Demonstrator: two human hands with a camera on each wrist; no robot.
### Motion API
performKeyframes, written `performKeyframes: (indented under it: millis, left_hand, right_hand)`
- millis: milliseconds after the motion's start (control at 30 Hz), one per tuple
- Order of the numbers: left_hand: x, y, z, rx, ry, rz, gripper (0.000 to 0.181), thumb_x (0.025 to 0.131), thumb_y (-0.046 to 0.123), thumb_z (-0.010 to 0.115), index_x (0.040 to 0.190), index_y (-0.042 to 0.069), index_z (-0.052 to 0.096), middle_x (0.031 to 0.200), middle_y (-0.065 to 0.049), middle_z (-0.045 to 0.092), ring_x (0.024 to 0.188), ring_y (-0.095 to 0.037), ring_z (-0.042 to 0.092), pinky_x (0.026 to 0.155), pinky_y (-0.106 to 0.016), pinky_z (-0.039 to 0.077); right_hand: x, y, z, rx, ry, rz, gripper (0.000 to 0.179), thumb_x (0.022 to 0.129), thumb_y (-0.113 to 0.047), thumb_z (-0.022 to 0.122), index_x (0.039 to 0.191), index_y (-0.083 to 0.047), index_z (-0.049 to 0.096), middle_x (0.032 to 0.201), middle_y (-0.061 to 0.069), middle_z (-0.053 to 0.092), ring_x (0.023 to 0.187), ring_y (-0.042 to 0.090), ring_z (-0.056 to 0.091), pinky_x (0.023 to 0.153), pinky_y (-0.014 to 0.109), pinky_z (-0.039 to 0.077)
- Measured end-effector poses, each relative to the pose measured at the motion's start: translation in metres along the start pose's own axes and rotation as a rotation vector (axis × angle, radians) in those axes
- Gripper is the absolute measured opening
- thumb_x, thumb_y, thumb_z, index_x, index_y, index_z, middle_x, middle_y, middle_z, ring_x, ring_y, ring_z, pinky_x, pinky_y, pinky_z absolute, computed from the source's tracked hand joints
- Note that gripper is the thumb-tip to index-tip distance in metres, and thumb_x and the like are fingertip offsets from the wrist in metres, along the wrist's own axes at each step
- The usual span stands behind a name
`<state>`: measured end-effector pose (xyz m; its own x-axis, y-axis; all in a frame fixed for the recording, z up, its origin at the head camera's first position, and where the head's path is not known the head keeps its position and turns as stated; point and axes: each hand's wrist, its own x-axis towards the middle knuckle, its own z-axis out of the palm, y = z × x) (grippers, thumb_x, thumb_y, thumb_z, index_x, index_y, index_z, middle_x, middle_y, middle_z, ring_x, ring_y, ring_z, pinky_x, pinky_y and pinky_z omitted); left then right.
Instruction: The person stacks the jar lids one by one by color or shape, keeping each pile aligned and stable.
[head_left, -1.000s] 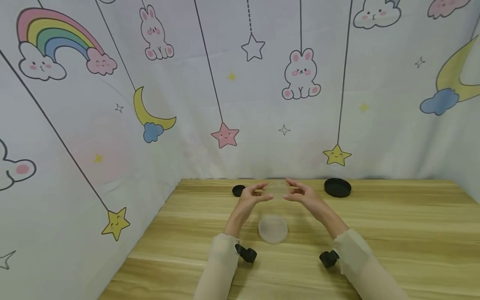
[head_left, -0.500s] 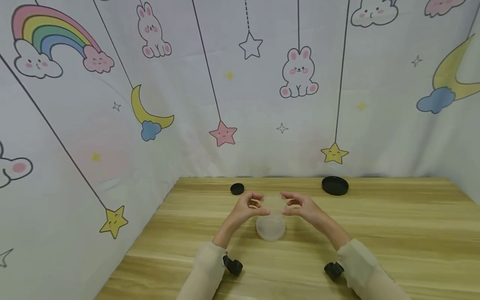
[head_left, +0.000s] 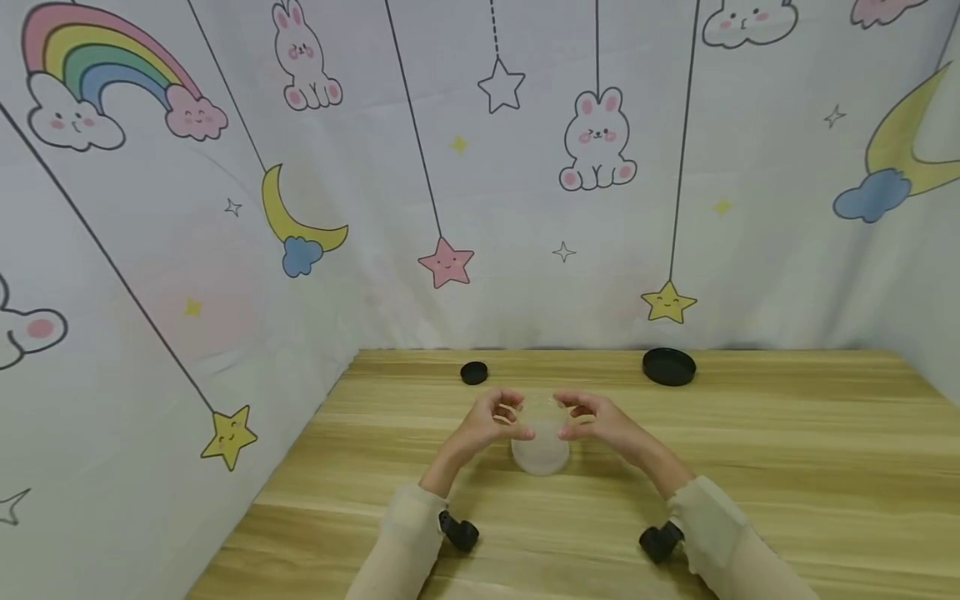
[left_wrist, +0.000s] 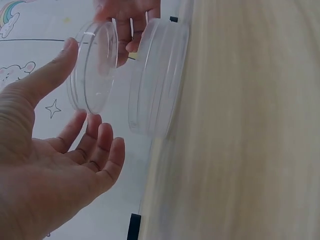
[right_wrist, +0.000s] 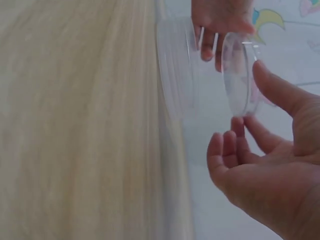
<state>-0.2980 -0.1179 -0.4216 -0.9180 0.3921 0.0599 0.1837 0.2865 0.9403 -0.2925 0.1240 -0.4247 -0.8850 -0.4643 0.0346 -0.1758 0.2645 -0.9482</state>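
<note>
Both hands hold a clear, shallow round plastic dish (left_wrist: 95, 70) between them, level above the table. My left hand (head_left: 486, 421) pinches its left rim, thumb on the near edge and fingertips on the far edge. On the opposite side my right hand (head_left: 606, 423) grips the rim the same way; its thumb and fingers show up close in the right wrist view. Just below, a wider translucent round container (head_left: 540, 458) sits on the table. A gap separates the two pieces in both wrist views, while the dish overlaps the container's far part in the head view.
A small black round lid-like piece (head_left: 474, 373) lies at the back left of the wooden table (head_left: 787, 467). Farther right, near the back edge, is a larger black one (head_left: 669, 367). A white patterned curtain (head_left: 525, 183) hangs behind.
Both hands have brought the clear dish down and toward the body, from beyond the translucent container to just over it. The container and the black pieces have stayed put.
</note>
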Motion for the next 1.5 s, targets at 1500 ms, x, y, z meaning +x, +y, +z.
performKeyframes:
  millis: [1500]
  left_hand:
    - [-0.009, -0.024, -0.002, 0.101, -0.139, 0.009, 0.06, 0.076, 0.002, 0.08, 0.127, -0.005, 0.049, 0.102, -0.006, 0.049, 0.088, -0.015, 0.041, 0.08, -0.025, 0.037]
  right_hand:
    - [0.007, 0.026, 0.013, -0.012, -0.202, -0.045, 0.074, 0.087, -0.013, 0.073, 0.144, 0.013, 0.033, 0.141, 0.034, 0.041, 0.116, 0.032, 0.056, 0.09, 0.032, 0.05]
